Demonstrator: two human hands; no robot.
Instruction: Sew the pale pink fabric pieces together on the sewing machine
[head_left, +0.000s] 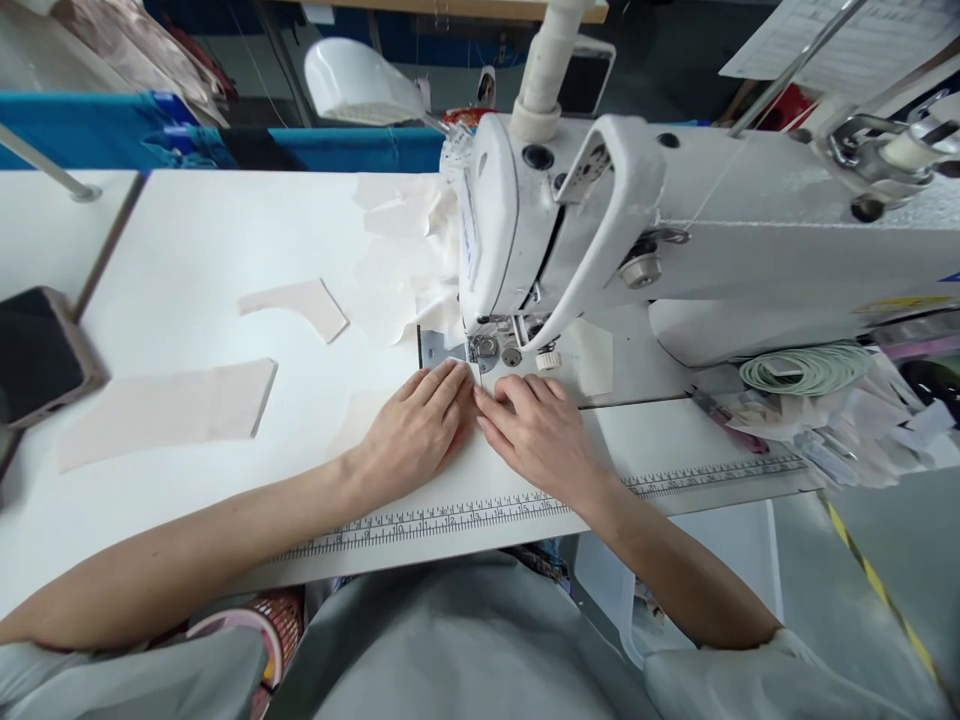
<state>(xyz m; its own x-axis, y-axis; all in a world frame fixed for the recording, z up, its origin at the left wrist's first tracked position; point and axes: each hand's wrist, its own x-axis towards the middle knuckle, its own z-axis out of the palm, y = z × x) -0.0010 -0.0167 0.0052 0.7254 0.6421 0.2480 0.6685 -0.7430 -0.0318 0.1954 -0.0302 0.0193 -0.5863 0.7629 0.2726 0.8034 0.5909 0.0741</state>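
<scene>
Both hands rest at the front of a white sewing machine (495, 220), close to its presser foot. My left hand (420, 420) lies palm down with its fingers together, pressing pale fabric (360, 415) on the table. Beside it my right hand (544, 430) has bent fingers, with thumb and forefinger at the fabric edge; what they pinch is too small to make out. The fingertips of the two hands nearly meet just below the needle area. Pale fabric is bunched (439, 300) left of the machine head.
Two cut fabric pieces, one curved (307, 305) and one long (172, 415), lie left. A dark boxy device (45, 355) stands at the far left. Scraps and a coiled green tape (806, 368) are at right. A ruler strip (465, 517) runs along the front edge.
</scene>
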